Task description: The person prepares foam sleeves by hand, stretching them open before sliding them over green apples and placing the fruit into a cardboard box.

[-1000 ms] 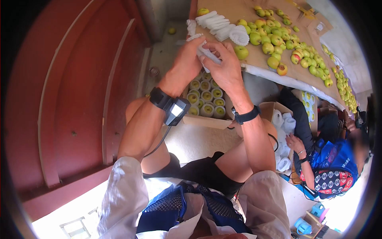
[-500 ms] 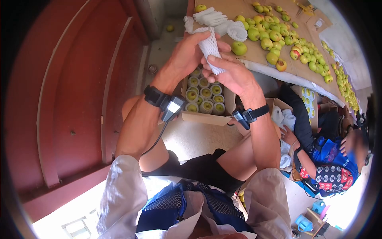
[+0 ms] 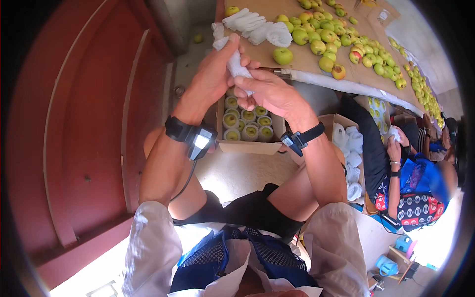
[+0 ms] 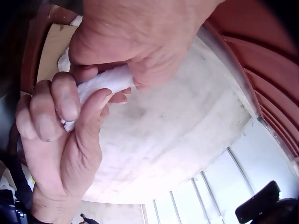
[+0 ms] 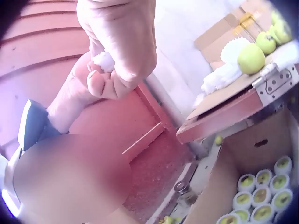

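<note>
Both hands are raised in front of the body, above the near end of the table. Between them is a narrow white foam net sleeve, squeezed to a slim roll. My left hand grips its upper part, thumb along the top. The lower end is pinched by my right hand, with the thumb laid over it and the fingers curled beneath. In the left wrist view the foam sleeve bridges the two hands. Only a small tuft of foam shows between the fingers in the right wrist view.
A cardboard box of apples in foam sleeves stands below the hands. On the cardboard-covered table lie flattened foam sleeves and many loose apples. Another box holds white foam sleeves. Another person sits at right; a red door is left.
The head view has shifted, so the table and boxes appear further left. Both hands still hold the foam sleeve and have turned it. The person at right has raised their hands, holding something white.
</note>
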Demonstrator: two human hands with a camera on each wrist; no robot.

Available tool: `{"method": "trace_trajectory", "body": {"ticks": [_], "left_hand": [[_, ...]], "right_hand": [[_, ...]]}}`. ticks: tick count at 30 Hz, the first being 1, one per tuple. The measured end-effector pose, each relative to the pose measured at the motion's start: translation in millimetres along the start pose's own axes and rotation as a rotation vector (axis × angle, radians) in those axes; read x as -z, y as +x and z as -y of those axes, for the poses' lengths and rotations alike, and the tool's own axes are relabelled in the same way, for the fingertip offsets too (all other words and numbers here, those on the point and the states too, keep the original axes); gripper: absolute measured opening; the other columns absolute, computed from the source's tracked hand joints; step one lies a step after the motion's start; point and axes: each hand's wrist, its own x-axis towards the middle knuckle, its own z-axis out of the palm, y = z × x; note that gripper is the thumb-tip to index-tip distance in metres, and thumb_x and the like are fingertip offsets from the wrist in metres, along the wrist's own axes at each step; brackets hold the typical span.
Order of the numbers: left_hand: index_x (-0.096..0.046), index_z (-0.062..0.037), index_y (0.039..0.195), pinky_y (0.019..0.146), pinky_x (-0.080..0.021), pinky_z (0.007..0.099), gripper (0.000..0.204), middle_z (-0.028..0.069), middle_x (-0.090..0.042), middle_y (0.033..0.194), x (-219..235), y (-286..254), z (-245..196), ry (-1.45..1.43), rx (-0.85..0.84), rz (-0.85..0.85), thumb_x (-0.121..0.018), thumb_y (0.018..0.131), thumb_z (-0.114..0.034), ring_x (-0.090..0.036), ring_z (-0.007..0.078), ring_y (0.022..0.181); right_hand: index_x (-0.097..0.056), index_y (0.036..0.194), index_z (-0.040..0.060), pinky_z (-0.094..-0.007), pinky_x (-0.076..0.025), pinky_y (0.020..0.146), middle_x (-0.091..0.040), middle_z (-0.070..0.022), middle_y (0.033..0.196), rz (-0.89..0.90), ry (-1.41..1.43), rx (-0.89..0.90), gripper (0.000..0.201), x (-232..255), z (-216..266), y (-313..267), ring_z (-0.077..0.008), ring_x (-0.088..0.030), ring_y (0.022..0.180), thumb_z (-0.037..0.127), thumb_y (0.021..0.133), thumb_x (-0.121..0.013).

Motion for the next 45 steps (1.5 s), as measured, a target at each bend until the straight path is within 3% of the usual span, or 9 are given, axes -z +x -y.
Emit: {"method": "trace_trajectory", "body": {"ticks": [9,15,19,22,26,32,38,41,45], "left_hand": [[-0.050,-0.0086,0.097,0.079,-0.054,0.0366,0.038,-0.0015,-0.044,0.073,-9,-5,-4,-0.074,-0.122,-0.018,-0.052,0.106,-0.045,-0.053,0.0175,0.073],[-0.050,-0.0097,0.096,0.065,-0.044,0.0319,0.033,-0.0029,-0.039,0.072,10,-5,-23,-0.147,-0.278,-0.119,-0.054,0.106,-0.041,-0.043,0.0128,0.067],[-0.052,-0.0106,0.092,0.061,-0.040,0.0310,0.030,-0.0028,-0.040,0.071,16,-16,-32,-0.193,-0.311,-0.205,-0.058,0.105,-0.037,-0.042,0.0127,0.065],[-0.053,-0.0109,0.091,0.060,-0.039,0.0310,0.030,-0.0027,-0.040,0.070,19,-15,-33,-0.218,-0.298,-0.207,-0.059,0.105,-0.037,-0.042,0.0127,0.064],[-0.052,-0.0105,0.092,0.060,-0.039,0.0304,0.031,-0.0024,-0.041,0.069,18,-18,-34,-0.220,-0.278,-0.210,-0.060,0.104,-0.037,-0.042,0.0126,0.064],[-0.053,-0.0104,0.090,0.060,-0.040,0.0292,0.030,-0.0028,-0.041,0.068,14,-22,-34,-0.211,-0.271,-0.212,-0.061,0.104,-0.036,-0.042,0.0116,0.063],[-0.055,-0.0122,0.085,0.058,-0.041,0.0291,0.024,-0.0042,-0.042,0.066,15,-24,-39,-0.157,-0.284,-0.227,-0.068,0.100,-0.026,-0.045,0.0102,0.061],[-0.058,-0.0115,0.086,0.057,-0.041,0.0289,0.021,-0.0047,-0.043,0.065,15,-23,-38,-0.141,-0.266,-0.222,-0.071,0.098,-0.023,-0.045,0.0098,0.060],[-0.060,-0.0095,0.089,0.056,-0.042,0.0283,0.019,-0.0046,-0.045,0.065,17,-21,-33,-0.096,-0.260,-0.222,-0.072,0.096,-0.022,-0.046,0.0095,0.060]], "right_hand": [[-0.063,0.106,0.0056,-0.0237,-0.035,0.058,-0.048,0.0022,0.084,0.054,-0.039,0.058,0.020,-1,-5,3,-0.0084,-0.045,0.072,0.026,0.104,-0.061],[-0.064,0.109,0.0025,-0.0235,-0.041,0.060,-0.061,-0.0016,0.086,0.028,-0.423,0.084,0.032,7,3,14,-0.0085,-0.057,0.073,0.034,0.101,-0.066],[-0.068,0.114,0.0028,-0.0314,-0.052,0.075,-0.069,-0.0059,0.093,-0.479,-0.985,0.165,0.036,37,-3,39,-0.0190,-0.067,0.082,0.034,0.096,-0.067],[-0.071,0.116,0.0100,-0.0450,-0.049,0.094,-0.065,-0.0184,0.119,-0.852,-1.566,0.339,0.033,63,-7,44,-0.0351,-0.061,0.112,0.029,0.090,-0.068],[-0.071,0.120,0.0154,-0.0595,-0.033,0.111,-0.040,-0.0200,0.154,-0.965,-1.788,0.251,0.034,85,-15,56,-0.0444,-0.031,0.145,0.027,0.088,-0.065],[-0.065,0.128,0.0055,-0.0563,-0.032,0.113,-0.046,-0.0152,0.151,-0.967,-1.988,0.174,0.044,126,-20,77,-0.0420,-0.036,0.144,0.026,0.090,-0.059],[-0.064,0.124,0.0022,-0.0519,-0.036,0.108,-0.058,-0.0140,0.137,-1.174,-1.821,0.485,0.040,120,-2,67,-0.0342,-0.049,0.133,0.018,0.087,-0.063],[-0.065,0.122,0.0018,-0.0450,-0.044,0.099,-0.066,-0.0157,0.120,-1.243,-1.685,0.769,0.038,122,10,55,-0.0334,-0.060,0.114,0.011,0.085,-0.069],[-0.065,0.113,0.0006,-0.0302,-0.048,0.083,-0.067,-0.0110,0.101,-1.021,-0.856,0.878,0.027,86,23,37,-0.0204,-0.063,0.090,0.007,0.088,-0.073]]}}
